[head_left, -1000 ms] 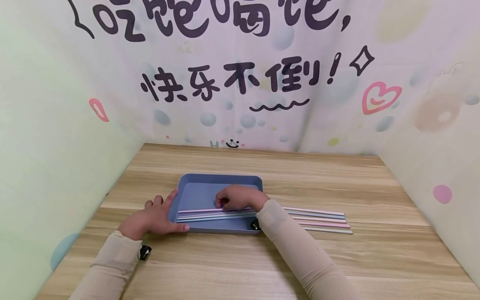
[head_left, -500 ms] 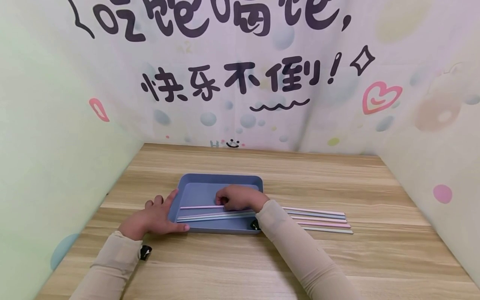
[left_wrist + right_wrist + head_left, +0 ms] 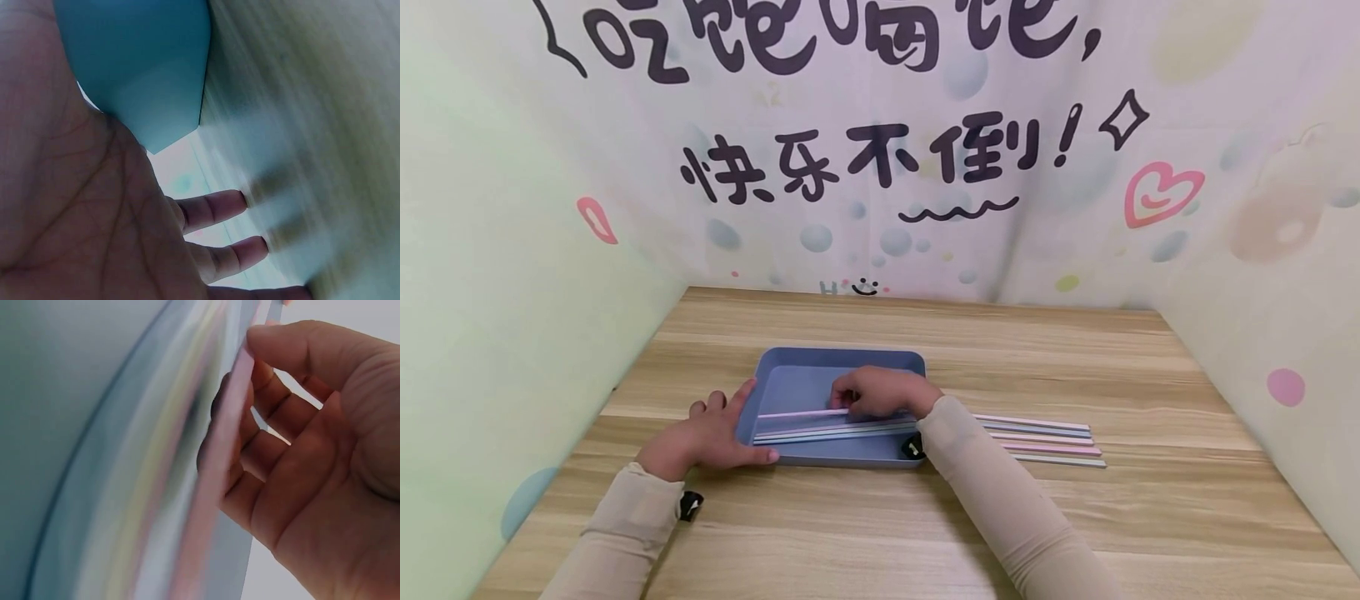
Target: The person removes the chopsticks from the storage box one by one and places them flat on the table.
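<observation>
A blue rectangular tray (image 3: 846, 357) lies on the wooden table. My left hand (image 3: 707, 437) has its fingers spread against the tray's left side, with the thumb over the front left corner. Inside the tray, my right hand (image 3: 883, 392) pinches a long thin pink stick (image 3: 801, 414) between thumb and fingers; the same pink stick (image 3: 215, 456) fills the middle of the right wrist view. Just in front of it, several pale sticks (image 3: 820, 434) lie side by side across the tray. My right wrist and sleeve hide the tray's right part.
To the right of the tray, several pastel sticks (image 3: 1045, 443) extend over the wooden table (image 3: 1150, 517), their near ends hidden behind my right sleeve. A printed cloth wall (image 3: 880, 250) closes off the back, and pale walls (image 3: 1262, 333) stand at both sides.
The left end of the pink stick has moved back, away from the other sticks in the tray. My right hand has risen slightly; my left hand has stayed in place.
</observation>
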Demonstrator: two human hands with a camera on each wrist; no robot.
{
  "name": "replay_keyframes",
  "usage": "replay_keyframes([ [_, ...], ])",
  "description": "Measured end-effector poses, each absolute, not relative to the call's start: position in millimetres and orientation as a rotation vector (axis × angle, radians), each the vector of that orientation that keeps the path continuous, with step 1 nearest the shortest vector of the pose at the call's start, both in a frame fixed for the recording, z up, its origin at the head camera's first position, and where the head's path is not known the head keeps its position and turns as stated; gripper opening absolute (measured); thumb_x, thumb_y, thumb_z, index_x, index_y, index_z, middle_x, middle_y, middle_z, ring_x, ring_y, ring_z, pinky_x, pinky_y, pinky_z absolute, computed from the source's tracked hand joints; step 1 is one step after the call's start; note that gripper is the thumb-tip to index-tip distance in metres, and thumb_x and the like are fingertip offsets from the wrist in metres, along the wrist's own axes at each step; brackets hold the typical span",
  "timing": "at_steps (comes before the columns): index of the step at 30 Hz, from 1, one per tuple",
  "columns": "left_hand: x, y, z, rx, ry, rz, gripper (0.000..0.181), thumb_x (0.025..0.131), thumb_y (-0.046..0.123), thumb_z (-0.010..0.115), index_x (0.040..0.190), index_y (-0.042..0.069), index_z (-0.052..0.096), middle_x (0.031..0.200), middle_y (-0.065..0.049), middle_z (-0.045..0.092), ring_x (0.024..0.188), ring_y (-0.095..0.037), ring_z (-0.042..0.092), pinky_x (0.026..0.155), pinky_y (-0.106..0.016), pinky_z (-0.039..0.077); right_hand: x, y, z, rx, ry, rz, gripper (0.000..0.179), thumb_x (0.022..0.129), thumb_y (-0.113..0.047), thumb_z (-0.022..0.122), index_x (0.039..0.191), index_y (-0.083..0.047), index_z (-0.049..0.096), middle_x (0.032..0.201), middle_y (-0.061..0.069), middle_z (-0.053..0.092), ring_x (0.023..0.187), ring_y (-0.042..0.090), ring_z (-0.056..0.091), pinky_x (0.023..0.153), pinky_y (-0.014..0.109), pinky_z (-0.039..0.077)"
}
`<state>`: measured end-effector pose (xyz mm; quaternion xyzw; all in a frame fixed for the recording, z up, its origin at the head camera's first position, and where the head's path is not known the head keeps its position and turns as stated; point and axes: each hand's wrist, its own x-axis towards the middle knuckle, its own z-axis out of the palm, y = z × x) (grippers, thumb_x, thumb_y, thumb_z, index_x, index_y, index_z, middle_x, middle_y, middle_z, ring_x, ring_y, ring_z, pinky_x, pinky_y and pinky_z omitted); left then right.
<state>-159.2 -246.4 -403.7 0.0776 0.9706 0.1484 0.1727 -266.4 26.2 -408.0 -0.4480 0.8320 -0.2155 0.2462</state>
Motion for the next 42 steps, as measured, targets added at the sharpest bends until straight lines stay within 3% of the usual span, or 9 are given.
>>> replay_keyframes([
  [17,-162,-251,-412,0.204,2.779,0.430,0.134,0.066,0.085,0.065,0.158,0.007,0.008,0.128,-0.033,0.035,0.107,-0.047,0.038,0.085,-0.060,0.043,-267,27,-403,-1.206,2.285,-0.552,0.028,0.093,0.006,0.056,0.105,-0.016,0.068,0.089,-0.004,0.059,0.081,0.011,0.053,0.073,0.024,0.043],
  [31,-158,-249,-405,0.222,2.772,0.420,0.128,0.072,0.073,0.072,0.157,0.003,0.008,0.123,-0.034,0.037,0.102,-0.047,0.039,0.084,-0.060,0.043,-266,36,-381,-1.332,2.278,-0.626,0.034,0.093,0.009,0.046,0.113,-0.008,0.068,0.095,-0.002,0.058,0.085,0.013,0.051,0.073,0.025,0.042],
  [42,-158,-249,-405,0.217,2.764,0.408,0.129,0.071,0.076,0.071,0.158,0.004,0.007,0.127,-0.035,0.036,0.105,-0.048,0.040,0.085,-0.061,0.043,-262,64,-368,-1.346,2.317,-0.678,0.035,0.091,0.009,0.044,0.113,-0.005,0.067,0.096,0.002,0.058,0.088,0.016,0.052,0.077,0.031,0.043],
])
